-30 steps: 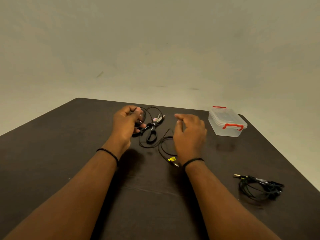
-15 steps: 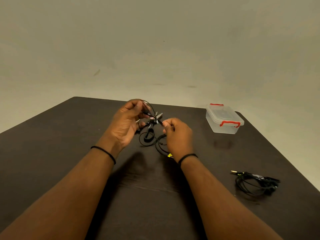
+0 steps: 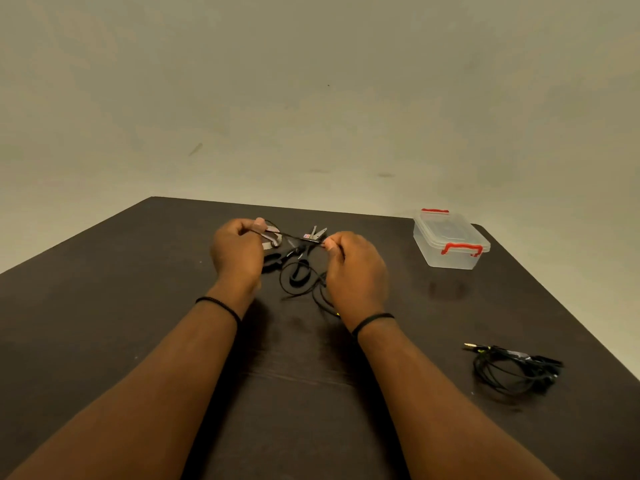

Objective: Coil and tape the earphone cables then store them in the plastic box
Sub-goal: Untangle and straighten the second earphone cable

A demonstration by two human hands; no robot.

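Nearest, off to the right of the right hand [image 3: 356,268], a second cable [image 3: 516,370] lies on the dark matte desk [image 3: 104,323] as a loose black bundle, gold plug pointing left; whether it is taped cannot be told. Between and below the hands, the cable [image 3: 304,282] in work trails in thin glossy loops. A second ago the right hand hung relaxed above the desk; it now pinches the cable, and the left hand [image 3: 237,252] grips the other end, a short stretch drawn taut between them. Judgement: coiling of this cable is starting. Just beyond the hands lie scissors [image 3: 313,237], metal blades apart. Far right stands the box [image 3: 450,240], clear plastic, rectangular, red clips, lid on.
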